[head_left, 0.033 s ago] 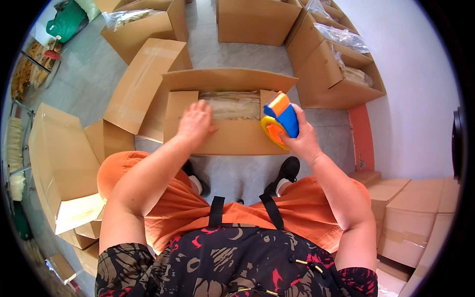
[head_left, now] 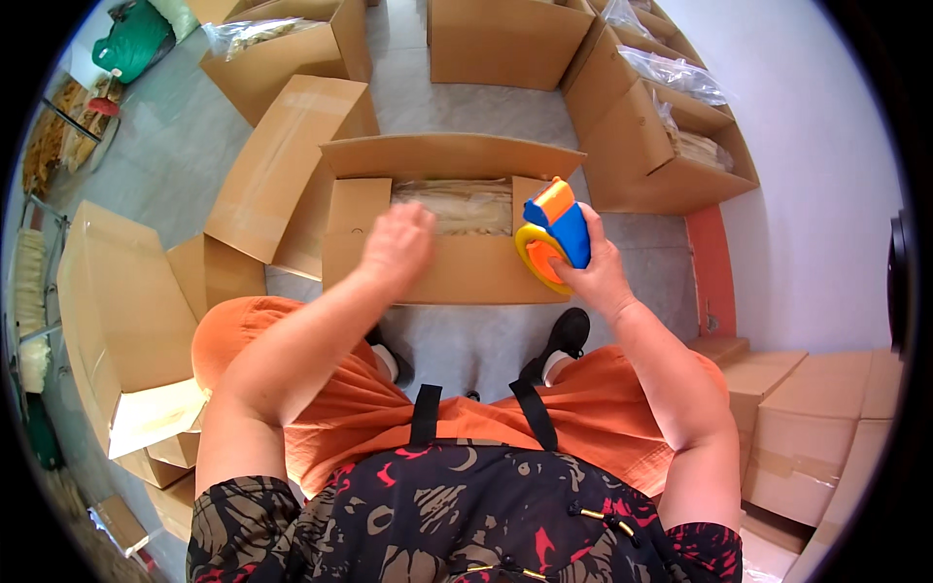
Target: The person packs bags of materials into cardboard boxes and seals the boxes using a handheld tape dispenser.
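Observation:
A cardboard box (head_left: 437, 272) stands between my feet, its long flaps raised and its short end flaps folded inward. Clear plastic over pale, flat, bundled contents (head_left: 457, 206) shows in the gap between the flaps. Over the box's left end flap is my left hand (head_left: 400, 243), palm down, fingers loosely bent and a little blurred; I see nothing in it. My right hand (head_left: 595, 267) grips a blue and orange tape dispenser (head_left: 562, 233) with a yellow-rimmed roll, held above the box's right end.
Open boxes with plastic-lined contents stand at the far left (head_left: 282, 63) and along the right wall (head_left: 671, 146). An open empty-looking box (head_left: 126, 311) lies at my left. Stacked closed boxes (head_left: 807, 418) are at my right. A green bag (head_left: 133, 41) sits far left.
My left hand has shifted slightly to the right, and its fingers look more bent. The tape dispenser in my right hand has moved a touch to the right. The box looks unmoved.

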`<state>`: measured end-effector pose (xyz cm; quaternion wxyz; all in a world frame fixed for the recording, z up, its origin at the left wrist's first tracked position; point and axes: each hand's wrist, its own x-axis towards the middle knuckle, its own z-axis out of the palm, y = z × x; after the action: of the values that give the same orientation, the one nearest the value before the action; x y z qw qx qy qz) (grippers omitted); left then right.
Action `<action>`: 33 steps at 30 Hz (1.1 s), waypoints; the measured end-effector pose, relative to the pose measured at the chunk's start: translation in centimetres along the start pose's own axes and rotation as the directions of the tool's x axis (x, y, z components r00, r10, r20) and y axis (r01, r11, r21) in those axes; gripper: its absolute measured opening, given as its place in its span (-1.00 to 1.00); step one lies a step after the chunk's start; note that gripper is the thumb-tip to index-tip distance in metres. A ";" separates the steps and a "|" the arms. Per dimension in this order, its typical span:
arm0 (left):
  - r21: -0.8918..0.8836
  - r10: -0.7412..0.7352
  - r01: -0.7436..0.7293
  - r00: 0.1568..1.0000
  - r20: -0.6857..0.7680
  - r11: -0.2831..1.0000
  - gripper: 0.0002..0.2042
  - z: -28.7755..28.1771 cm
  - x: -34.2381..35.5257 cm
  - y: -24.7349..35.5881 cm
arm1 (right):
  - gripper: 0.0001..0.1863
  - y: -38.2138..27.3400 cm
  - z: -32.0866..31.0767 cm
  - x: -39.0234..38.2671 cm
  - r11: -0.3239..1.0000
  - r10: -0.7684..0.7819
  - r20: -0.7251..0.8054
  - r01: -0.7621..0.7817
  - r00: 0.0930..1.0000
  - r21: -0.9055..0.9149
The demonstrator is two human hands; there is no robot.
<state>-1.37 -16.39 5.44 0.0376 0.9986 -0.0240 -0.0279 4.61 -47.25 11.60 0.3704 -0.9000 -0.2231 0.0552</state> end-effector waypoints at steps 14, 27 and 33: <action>-0.277 0.385 -0.422 0.906 -0.178 0.863 -0.06 3.5 -0.8 5.7 | -0.23 -4.5 -2.7 13.1 0.893 -0.031 -0.351 0.184 0.936 0.411; -0.342 0.360 -0.416 0.907 -0.217 0.843 -0.01 4.3 -0.3 5.8 | -0.10 -1.4 3.1 17.1 0.942 0.234 0.300 -0.292 0.925 0.166; -0.247 0.251 -0.279 0.958 -0.142 0.928 0.03 2.5 -0.9 5.4 | -0.08 -0.1 1.4 15.6 0.860 0.378 0.288 -0.449 0.880 0.244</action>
<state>-2.70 -21.94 3.40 0.1751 0.9722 -0.1528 0.0284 18.19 -39.39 11.65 0.4548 -0.8465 -0.0539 0.2713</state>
